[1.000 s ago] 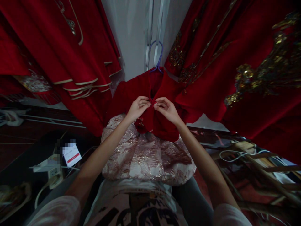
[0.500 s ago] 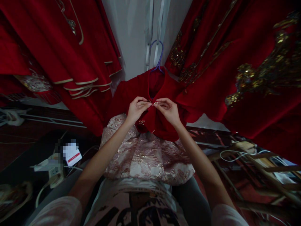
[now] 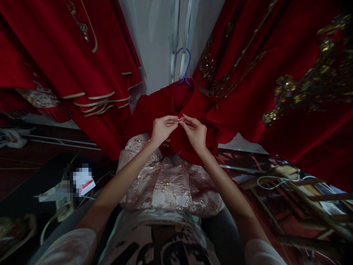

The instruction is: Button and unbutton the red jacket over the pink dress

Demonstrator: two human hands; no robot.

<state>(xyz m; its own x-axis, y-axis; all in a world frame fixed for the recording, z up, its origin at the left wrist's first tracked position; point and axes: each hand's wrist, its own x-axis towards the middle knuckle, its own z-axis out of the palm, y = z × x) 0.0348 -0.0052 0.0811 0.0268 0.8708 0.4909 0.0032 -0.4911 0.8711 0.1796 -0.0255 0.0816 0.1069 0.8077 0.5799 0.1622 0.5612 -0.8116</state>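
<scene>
A red jacket (image 3: 154,106) with a pale, shiny patterned skirt part (image 3: 171,184) below hangs in front of me on a purple hanger (image 3: 187,68). At the base of its neckline is a small ornate frog button (image 3: 181,119). My left hand (image 3: 164,129) pinches it from the left, fingertips pressed together. From the right, my right hand (image 3: 195,131) grips its other side between thumb and fingers. The two sets of fingertips nearly touch, and exactly how the button's halves sit is hidden. Another ornament (image 3: 167,141) shows lower on the jacket front.
Red garments with pale trim (image 3: 102,95) hang at left; sequined red garments (image 3: 286,99) hang at right. A power strip (image 3: 64,206) and a white box-like item (image 3: 87,186) lie on a dark surface at left. A wooden rack (image 3: 298,206) stands at right.
Both hands stay at the neckline. My left fingers have straightened and closed nearer the button, and my right hand has tilted and shifted slightly left.
</scene>
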